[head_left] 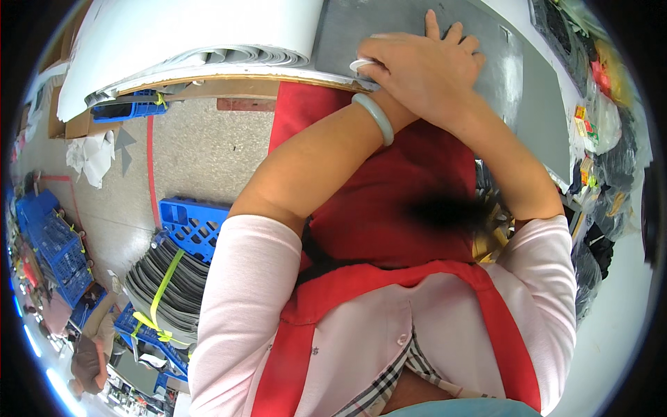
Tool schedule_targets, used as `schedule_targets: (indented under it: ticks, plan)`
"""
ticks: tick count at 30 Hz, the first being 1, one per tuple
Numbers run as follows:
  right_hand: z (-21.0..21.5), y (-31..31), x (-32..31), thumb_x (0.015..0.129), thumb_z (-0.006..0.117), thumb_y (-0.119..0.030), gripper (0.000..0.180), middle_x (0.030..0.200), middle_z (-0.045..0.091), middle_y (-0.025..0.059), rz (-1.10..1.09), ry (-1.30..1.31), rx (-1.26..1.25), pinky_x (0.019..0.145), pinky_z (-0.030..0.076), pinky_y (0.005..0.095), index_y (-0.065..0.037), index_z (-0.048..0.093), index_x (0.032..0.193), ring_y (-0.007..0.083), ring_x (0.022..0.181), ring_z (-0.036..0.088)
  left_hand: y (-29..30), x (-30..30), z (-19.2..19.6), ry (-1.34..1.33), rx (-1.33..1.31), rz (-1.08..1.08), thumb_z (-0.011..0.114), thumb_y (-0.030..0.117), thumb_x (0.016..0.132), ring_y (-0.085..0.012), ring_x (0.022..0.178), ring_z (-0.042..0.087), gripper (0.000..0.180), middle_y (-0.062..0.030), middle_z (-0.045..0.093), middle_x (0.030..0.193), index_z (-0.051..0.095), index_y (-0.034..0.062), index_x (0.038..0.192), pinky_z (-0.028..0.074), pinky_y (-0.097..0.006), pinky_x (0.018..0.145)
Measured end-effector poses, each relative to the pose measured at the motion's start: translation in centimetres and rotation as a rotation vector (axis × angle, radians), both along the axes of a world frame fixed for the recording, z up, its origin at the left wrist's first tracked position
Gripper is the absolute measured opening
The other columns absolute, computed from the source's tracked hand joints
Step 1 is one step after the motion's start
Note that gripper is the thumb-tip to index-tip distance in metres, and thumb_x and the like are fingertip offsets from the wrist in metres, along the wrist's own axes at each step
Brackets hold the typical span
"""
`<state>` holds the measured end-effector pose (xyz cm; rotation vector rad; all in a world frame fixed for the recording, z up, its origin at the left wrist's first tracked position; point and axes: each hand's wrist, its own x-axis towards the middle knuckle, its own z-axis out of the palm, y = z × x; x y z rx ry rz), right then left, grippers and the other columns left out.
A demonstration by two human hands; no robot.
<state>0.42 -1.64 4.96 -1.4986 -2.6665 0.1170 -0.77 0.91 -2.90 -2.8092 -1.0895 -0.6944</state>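
The right hand [424, 73] lies flat, fingers spread, on the grey sheet [389, 28] at the bench [229, 82] edge, covering the left hand [367, 66], whose grip I cannot tell; something white shows beneath it. Crossed arms give poor leverage, so the sheet could slide, or the white roll [201, 35] beside it could unroll.

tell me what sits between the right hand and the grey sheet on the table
In the head view, the left hand lies between them: it rests on the grey sheet holding a small white piece, and the right hand lies crossed on top of it.
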Motion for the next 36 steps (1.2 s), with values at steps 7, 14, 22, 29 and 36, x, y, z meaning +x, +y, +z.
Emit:
schedule_targets:
  ticks: [7,14,22,29,36]
  plan:
    - [1.8,1.7,5.5,0.086,0.076,-0.034,0.033,0.094,0.072,0.0083,-0.212,0.349,-0.221,0.080,0.051,0.0333,-0.008,0.074,0.106,0.0249,0.083,0.068,1.8,1.6,-4.1,-0.339,0.018,-0.017,0.058,0.032,0.092,-0.0357,0.126,0.054,0.042,-0.0143,0.062,0.130,0.066,0.0120,0.128,0.025,-0.077,0.109]
    - [-2.3,1.8,23.4,0.090,0.075,-0.037,0.035,0.087,0.069,0.0057,-0.784,0.592,0.208,0.077,0.048,0.0314,-0.004,0.073,0.104,0.0157,0.079,0.060,0.4,-0.4,0.4,-0.057,-0.056,-0.042,0.056,0.029,0.099,-0.0315,0.140,0.045,0.033,-0.0058,0.058,0.139,0.066,0.0190,0.130,0.023,-0.073,0.112]
    - [-3.6,0.9,25.8,0.095,0.073,-0.020,0.022,0.107,0.069,0.0041,-0.945,1.247,-0.041,0.093,0.055,0.0319,-0.003,0.069,0.108,0.0137,0.099,0.063,0.3,-0.8,0.0,-0.135,-0.015,-0.024,0.058,0.027,0.100,-0.0306,0.135,0.050,0.030,-0.0052,0.061,0.135,0.067,0.0181,0.126,0.028,-0.071,0.111]
    - [-2.6,0.5,27.7,0.094,0.075,-0.025,0.031,0.113,0.068,0.0036,-0.812,1.550,-0.293,0.096,0.052,0.0295,-0.007,0.065,0.117,0.0147,0.105,0.064,0.5,-0.4,-0.2,-0.224,0.013,-0.048,0.059,0.024,0.098,-0.0315,0.131,0.052,0.029,-0.0064,0.062,0.131,0.067,0.0171,0.125,0.033,-0.068,0.109]
    - [-5.1,2.2,29.7,0.095,0.072,-0.036,0.058,0.138,0.062,0.0089,-0.835,1.591,-0.095,0.116,0.036,0.0348,-0.006,0.057,0.143,0.0209,0.134,0.052,-5.3,-1.1,4.1,-0.574,-0.057,-0.412,0.065,0.015,0.084,-0.0276,0.089,0.063,0.016,-0.0083,0.067,0.101,0.067,0.0125,0.099,0.049,-0.042,0.079]
